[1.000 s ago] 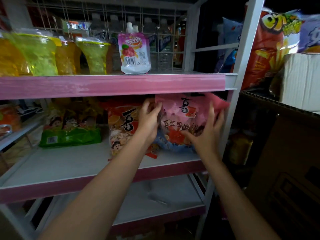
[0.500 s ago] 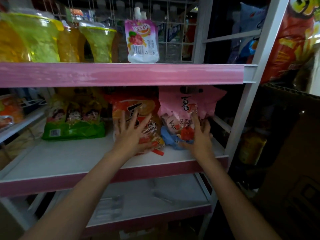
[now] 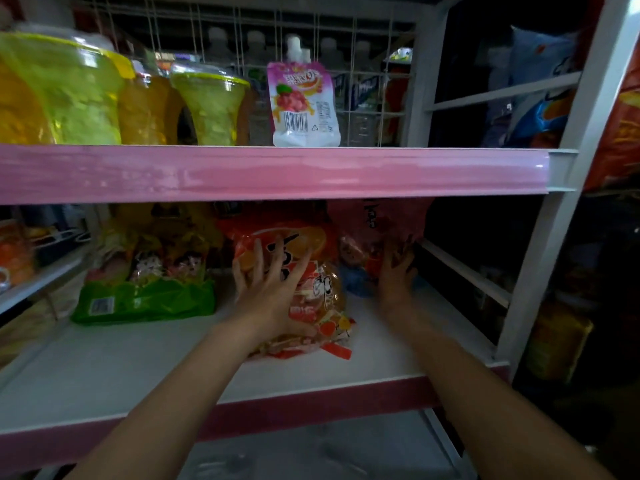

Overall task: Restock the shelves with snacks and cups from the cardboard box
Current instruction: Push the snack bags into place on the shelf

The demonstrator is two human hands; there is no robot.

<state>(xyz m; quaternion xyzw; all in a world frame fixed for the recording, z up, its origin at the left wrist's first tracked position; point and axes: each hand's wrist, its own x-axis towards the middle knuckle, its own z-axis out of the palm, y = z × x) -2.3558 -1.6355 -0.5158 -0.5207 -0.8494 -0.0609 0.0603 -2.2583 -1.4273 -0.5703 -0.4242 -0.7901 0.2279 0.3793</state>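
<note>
Orange snack bag (image 3: 304, 271) sits on the middle shelf (image 3: 104, 368), with bare white room in front. A pink bag (image 3: 381, 230) is right beside it – a green bag (image 3: 145, 296) sits left. Left hand (image 3: 270, 296) presses it, fingers spread wide. Right hand (image 3: 394, 275) touches the pink bag, fingers straight.

Both hands (image 3: 270, 292) (image 3: 394, 275) forward, fingers (image 3: 258, 258) spread.
</note>
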